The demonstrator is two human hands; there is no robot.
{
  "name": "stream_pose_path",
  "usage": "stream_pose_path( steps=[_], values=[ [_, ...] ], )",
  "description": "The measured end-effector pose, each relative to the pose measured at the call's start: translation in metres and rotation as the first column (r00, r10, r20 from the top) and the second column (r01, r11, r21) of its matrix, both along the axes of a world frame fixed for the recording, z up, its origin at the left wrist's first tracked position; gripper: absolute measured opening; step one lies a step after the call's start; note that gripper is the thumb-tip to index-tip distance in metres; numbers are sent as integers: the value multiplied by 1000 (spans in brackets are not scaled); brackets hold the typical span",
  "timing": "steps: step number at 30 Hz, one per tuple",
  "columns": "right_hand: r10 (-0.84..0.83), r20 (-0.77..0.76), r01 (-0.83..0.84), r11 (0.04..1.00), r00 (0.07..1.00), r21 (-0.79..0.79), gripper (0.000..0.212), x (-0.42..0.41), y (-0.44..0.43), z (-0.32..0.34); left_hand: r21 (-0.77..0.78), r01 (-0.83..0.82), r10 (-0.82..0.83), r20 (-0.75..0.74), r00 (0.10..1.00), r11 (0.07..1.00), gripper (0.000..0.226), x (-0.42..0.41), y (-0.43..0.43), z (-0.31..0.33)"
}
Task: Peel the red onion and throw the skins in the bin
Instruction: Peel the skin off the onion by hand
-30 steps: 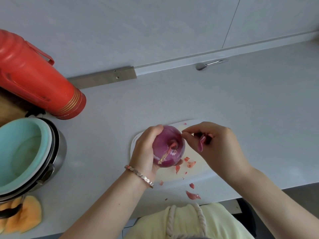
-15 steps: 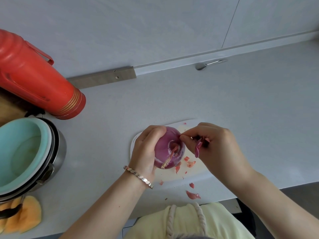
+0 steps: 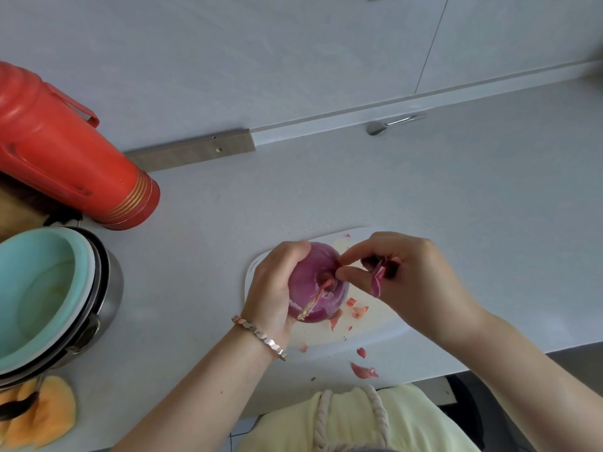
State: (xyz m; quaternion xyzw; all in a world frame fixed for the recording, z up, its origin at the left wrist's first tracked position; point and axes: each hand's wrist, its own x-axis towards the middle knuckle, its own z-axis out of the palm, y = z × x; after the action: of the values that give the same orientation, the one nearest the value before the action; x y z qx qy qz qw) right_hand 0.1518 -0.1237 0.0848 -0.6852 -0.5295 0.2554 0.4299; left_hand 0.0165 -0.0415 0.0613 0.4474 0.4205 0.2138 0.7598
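Purple-red, glossy flesh shows over most of the red onion [image 3: 318,282], which sits just above the white cutting board [image 3: 386,332] near the desk's [image 3: 424,190] front edge. The left hand [image 3: 272,285] grips it from 9 o'clock, thumb curled over the top. Change over the last 1.0 s: the onion itself has barely shifted, but the right hand [image 3: 411,282] has moved its thumb and index tips from the onion's 1 o'clock shoulder down to the stem end at its centre. There they now close on the base of the dry strip [image 3: 315,300] that trails toward 7 o'clock. The remaining right fingers are curled round a piece of peeled skin [image 3: 378,280], carried unchanged through all 3 frames. Loose scraps [image 3: 359,311] lie on the board at 4 o'clock of the onion, and 2 larger flakes [image 3: 363,370] lie on the desk at 5 o'clock, off the board. Judgement: peeling looks late-stage, with the stem strip the likely next piece to come off. Disposal has not begun, since the skins are either in hand or scattered. No bin is in view, so its location cannot be stated. Risk: small flakes close to the desk's edge may drop to the floor during collection.
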Motion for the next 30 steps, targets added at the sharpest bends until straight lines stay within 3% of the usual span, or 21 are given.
stream_pose_path(
  steps=[5,7,9,12,15,18,22,25,30],
  values=[
    [68,154,-69,998,986,2,10,1,-1,-5,-7,28,-28,-16,999,1000,45,-1,-1,-1],
    [90,161,-89,996,983,-13,7,2,-2,-7,7,24,-23,-41,999,1000,55,0,-2,1],
    [118,162,-113,993,980,-38,19,2,-3,-9,15,-8,9,-44,999,1000,62,1,-2,0],
    [146,159,-139,989,976,-54,24,-1,-3,-9,11,-27,27,-15,1000,1000,57,0,-2,-1],
    [87,-51,-92,989,995,-115,19,-4,-4,-6,12,27,-27,12,1000,1000,39,-1,-1,-2],
    [4,-269,-42,990,963,-135,25,-4,-3,-6,-109,20,-8,107,994,994,31,-1,-2,-2],
    [-91,-399,60,994,913,-89,33,-9,0,-12,-221,-12,51,168,984,975,30,1,-8,-1],
    [-127,-507,110,992,853,-63,22,-12,-2,-14,-283,-1,60,198,978,959,27,2,-10,4],
    [-158,-536,132,987,830,-87,24,-9,-5,-16,-254,-50,99,184,978,966,35,-2,-3,-1]
  ],
)
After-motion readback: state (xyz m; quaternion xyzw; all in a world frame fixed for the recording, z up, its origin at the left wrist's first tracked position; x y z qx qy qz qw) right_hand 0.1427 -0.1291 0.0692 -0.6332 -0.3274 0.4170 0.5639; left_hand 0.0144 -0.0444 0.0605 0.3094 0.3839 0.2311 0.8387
